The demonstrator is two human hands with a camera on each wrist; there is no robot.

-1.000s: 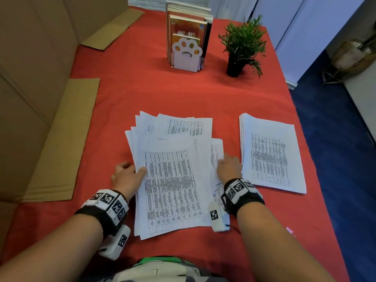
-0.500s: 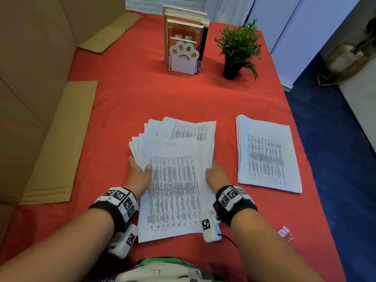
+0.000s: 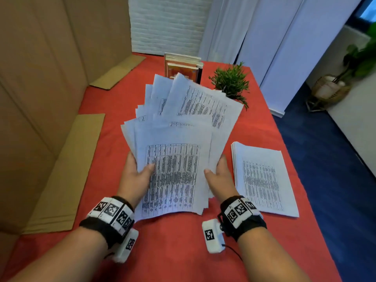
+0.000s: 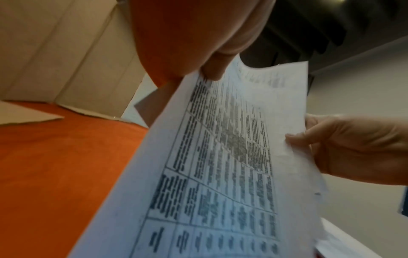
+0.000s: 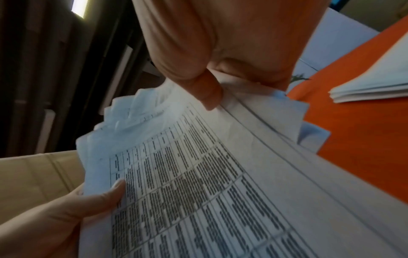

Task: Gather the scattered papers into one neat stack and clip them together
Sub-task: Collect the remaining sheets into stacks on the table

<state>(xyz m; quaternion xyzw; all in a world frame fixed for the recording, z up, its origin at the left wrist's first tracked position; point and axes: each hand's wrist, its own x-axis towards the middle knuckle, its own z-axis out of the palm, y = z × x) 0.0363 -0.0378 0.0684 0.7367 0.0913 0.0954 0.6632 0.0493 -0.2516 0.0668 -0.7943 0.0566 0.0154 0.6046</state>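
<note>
A fanned bundle of printed papers [image 3: 175,151] is lifted off the red table [image 3: 175,251], tilted up toward me, its sheets splayed at the far end. My left hand [image 3: 136,171] grips its left edge, thumb on top. My right hand [image 3: 219,174] grips the right edge, thumb on top as well. The left wrist view shows the papers [image 4: 220,174] pinched under my left thumb, with the right hand [image 4: 344,144] across. In the right wrist view my thumb presses the papers [image 5: 209,183]. No clip shows in any view now.
A second, squared stack of papers [image 3: 262,178] lies on the table to the right [image 5: 375,82]. Books in a holder [image 3: 183,66] and a potted plant [image 3: 232,82] stand at the far end. Cardboard sheets [image 3: 67,174] lie along the left.
Both hands closed in on the sides of the scattered papers, squeezed them together and lifted the bundle off the table, tilting it upward. A pink clip seen at the right front edge is out of view.
</note>
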